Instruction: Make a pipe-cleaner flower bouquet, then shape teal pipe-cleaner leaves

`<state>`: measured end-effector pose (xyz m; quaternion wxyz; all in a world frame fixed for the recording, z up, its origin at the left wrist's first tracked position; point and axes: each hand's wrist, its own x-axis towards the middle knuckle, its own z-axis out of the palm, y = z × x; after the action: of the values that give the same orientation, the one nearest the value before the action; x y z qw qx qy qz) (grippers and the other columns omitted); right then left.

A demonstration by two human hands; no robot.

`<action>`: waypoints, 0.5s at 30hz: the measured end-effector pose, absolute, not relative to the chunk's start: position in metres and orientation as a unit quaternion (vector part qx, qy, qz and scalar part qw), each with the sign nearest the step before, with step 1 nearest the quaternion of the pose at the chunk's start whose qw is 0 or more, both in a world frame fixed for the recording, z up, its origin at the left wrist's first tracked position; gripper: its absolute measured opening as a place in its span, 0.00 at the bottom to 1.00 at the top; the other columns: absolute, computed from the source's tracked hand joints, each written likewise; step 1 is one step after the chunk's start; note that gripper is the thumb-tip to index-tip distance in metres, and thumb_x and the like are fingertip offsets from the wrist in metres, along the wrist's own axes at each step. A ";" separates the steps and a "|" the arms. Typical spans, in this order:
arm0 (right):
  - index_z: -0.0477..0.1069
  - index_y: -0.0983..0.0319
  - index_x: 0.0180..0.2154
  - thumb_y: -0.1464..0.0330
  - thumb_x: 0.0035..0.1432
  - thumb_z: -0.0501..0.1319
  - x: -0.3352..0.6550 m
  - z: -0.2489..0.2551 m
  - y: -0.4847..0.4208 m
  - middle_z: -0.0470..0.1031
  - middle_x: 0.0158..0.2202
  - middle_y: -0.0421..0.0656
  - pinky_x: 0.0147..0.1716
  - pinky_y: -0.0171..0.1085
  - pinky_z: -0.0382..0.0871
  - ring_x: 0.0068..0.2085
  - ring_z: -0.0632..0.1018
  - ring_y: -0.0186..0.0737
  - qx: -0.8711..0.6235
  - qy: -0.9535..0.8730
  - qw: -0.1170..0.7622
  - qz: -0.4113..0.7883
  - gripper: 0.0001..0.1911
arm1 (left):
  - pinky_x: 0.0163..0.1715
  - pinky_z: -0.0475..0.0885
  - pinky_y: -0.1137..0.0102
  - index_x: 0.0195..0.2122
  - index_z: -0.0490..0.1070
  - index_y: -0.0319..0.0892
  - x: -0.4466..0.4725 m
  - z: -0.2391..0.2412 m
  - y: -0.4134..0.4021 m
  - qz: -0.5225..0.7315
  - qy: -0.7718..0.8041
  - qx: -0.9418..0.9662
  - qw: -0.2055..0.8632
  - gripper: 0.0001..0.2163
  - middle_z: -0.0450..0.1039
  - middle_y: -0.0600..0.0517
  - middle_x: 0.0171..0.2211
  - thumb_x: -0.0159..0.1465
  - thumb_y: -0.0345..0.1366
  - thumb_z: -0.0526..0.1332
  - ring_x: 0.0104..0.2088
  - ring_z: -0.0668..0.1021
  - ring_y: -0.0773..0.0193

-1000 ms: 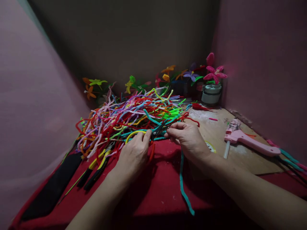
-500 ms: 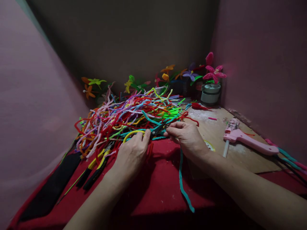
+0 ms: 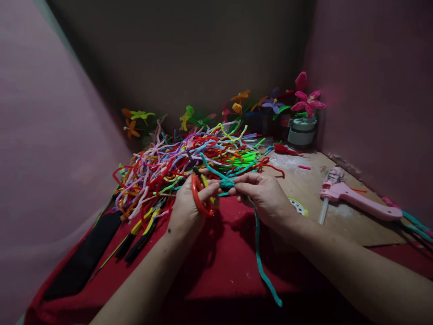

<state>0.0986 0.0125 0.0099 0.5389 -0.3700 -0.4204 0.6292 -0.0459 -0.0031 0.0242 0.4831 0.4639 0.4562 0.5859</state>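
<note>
teal and fuzzy, one long stem [image 3: 259, 253] hangs from under the right hand [image 3: 264, 193] and dangles down in front of the red cloth [image 3: 233, 257]. the right hand is closed, with its thumb and fingers pinching the teal stem up near the top. a small teal bunch [image 3: 227, 183] sits between the two hands, just in front of the big messy pile [image 3: 176, 158] of colorful fuzzy stems. the left hand [image 3: 189, 203] is closed around the scissors [image 3: 195, 192]. their red loop sticks out over the hand, and the dark blades point up and away, toward the pile. the left fingertips are right by the teal bunch too, but it is too dim to tell if they squeeze it.

to the left lie pliers [image 3: 149, 229] with yellow and black handles, and near them a flat black thing [image 3: 83, 257]. to the right, a pink glue gun [image 3: 358, 201] lies on a brown board [image 3: 314, 185]. at the back, a pink fuzzy flower [image 3: 308, 104] stands in a gray pot [image 3: 301, 133].
</note>
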 end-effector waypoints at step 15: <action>0.70 0.66 0.24 0.70 0.41 0.63 0.098 0.004 0.011 0.71 0.19 0.40 0.12 0.26 0.45 0.15 0.63 0.24 -0.327 -0.424 0.389 0.749 0.05 | 0.17 0.69 0.76 0.45 0.64 0.42 -0.047 0.018 -0.002 0.554 0.411 0.413 0.595 0.21 0.67 0.58 0.19 0.50 0.30 0.64 0.16 0.69 0.73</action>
<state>0.0977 0.0106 0.0037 0.3892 -0.3271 -0.4241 0.7495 -0.0473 -0.0022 0.0184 0.5946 0.4130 0.4115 0.5537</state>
